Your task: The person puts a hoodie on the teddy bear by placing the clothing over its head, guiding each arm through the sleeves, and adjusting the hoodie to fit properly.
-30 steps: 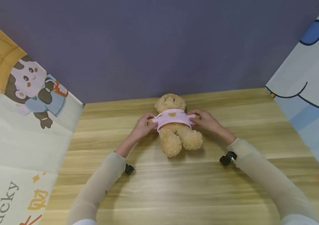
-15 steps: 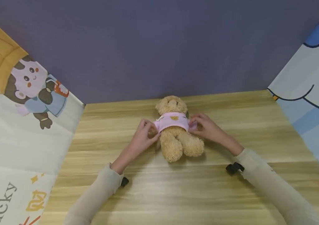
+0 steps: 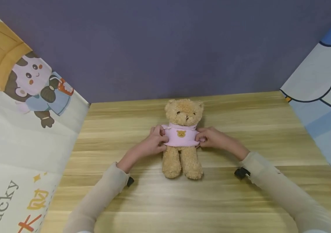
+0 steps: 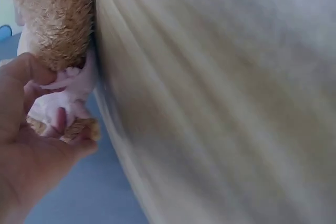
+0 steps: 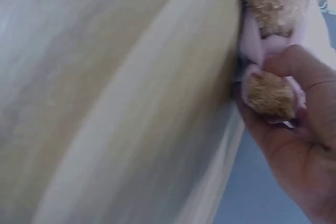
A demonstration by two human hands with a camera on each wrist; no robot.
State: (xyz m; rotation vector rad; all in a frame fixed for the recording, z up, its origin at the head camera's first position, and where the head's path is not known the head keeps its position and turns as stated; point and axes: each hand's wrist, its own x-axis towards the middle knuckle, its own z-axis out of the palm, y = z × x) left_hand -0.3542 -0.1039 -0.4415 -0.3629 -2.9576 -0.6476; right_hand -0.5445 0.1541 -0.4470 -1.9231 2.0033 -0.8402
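Note:
A tan plush teddy bear (image 3: 184, 111) lies face up on the wooden tabletop, its head toward the back wall and its legs toward me. It wears a pink shirt (image 3: 181, 139) with a small bear-face patch on the chest. At the bear's left-hand side in the head view, my left hand (image 3: 153, 142) pinches the shirt by the sleeve and hem. My right hand (image 3: 212, 137) grips the shirt's other sleeve; in the right wrist view the furry paw (image 5: 270, 95) pokes out of the sleeve between thumb and fingers.
The wooden tabletop (image 3: 165, 204) stretches around the bear. A purple-grey wall (image 3: 165, 48) rises close behind its head. Printed cartoon panels flank the table, a left panel (image 3: 17, 145) and a right panel (image 3: 325, 74). A dark wrist camera (image 3: 242, 173) sits on the right cuff.
The bear has turned straight and slid slightly toward me; its face now shows more fully and its legs lie side by side. Both hands shifted their hold from the paws toward the shirt's sides.

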